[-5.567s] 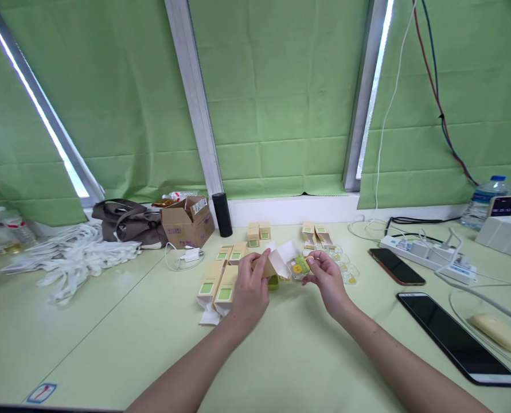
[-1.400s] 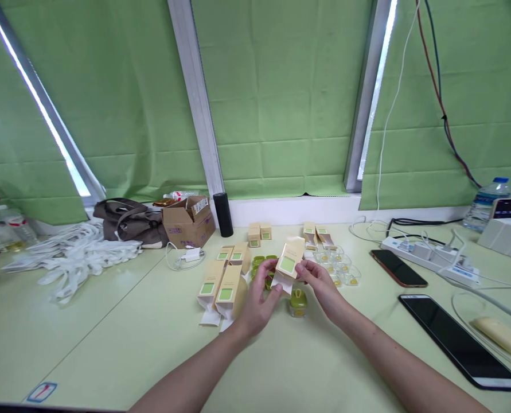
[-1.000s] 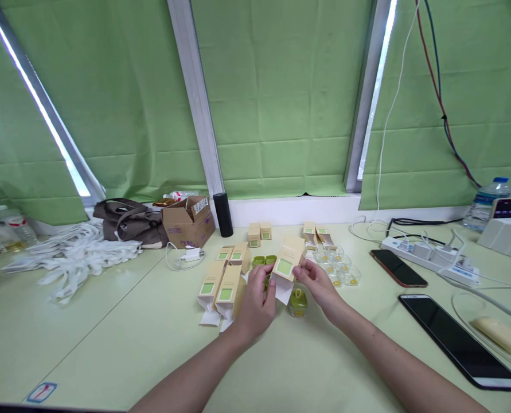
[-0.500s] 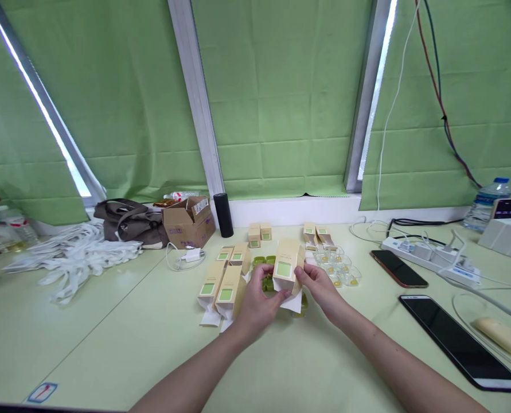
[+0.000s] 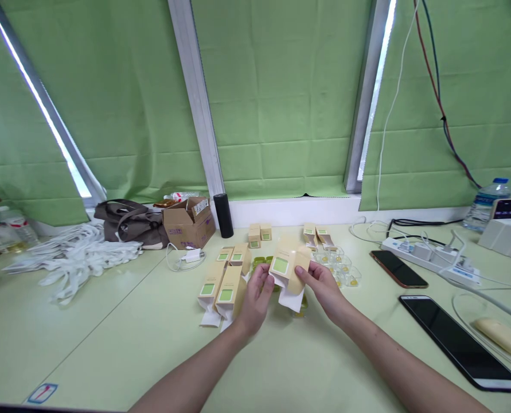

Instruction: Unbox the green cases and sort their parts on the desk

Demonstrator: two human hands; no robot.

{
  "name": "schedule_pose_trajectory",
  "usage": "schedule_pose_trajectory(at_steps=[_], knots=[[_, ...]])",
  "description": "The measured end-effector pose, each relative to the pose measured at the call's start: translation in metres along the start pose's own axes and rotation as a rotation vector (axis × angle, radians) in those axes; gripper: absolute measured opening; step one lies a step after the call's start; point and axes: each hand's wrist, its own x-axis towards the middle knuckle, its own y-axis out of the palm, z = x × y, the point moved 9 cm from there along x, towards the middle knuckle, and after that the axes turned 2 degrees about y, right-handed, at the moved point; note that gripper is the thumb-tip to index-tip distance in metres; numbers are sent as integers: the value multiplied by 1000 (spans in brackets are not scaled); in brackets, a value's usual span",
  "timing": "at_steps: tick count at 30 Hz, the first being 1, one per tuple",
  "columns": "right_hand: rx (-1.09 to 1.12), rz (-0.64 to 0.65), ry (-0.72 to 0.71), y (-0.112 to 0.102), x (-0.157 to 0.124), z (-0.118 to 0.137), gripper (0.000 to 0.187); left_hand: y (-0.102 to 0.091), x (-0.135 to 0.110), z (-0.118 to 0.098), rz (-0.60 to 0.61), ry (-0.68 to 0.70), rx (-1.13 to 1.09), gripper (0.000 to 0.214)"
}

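A small cream carton (image 5: 286,261) with a green window is held up between my two hands, its white end flaps hanging loose toward me. My left hand (image 5: 257,298) grips its left side, thumb and fingers closed. On the other side my right hand (image 5: 322,284) pinches the carton with the thumb in front. Left of my hands several similar cartons (image 5: 227,291) lie with their flaps out. Partly hidden behind my hands are small green containers (image 5: 261,261). To the right sit clear cups with yellow centres (image 5: 338,265).
More small cartons stand at the back (image 5: 259,234) and flat open ones (image 5: 318,234) nearby. A brown cardboard box (image 5: 189,223), a black cylinder (image 5: 223,215) and a grey bag (image 5: 130,225) line the left. On the right are phones (image 5: 457,338) and a power strip (image 5: 429,258).
The carton has tilted and turned, now showing more of its right side and flaps. My left hand has shifted slightly down and left along it.
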Motion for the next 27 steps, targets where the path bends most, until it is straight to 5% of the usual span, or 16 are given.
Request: schedule_pose_trajectory(at_steps=[8,13,17,27], knots=[[-61,-110,-149,-13,-1,8,49,-8,2,5,-53,2,96,41],[-530,-188,-708,-6,-31,50,10,-26,1,-5,-217,210,293,23],[-730,-122,-1082,10,-59,58,40,-32,-2,-25,-277,394,381,11],[-740,-139,-1117,8,-59,54,49,-26,-9,-45,-322,541,564,11]])
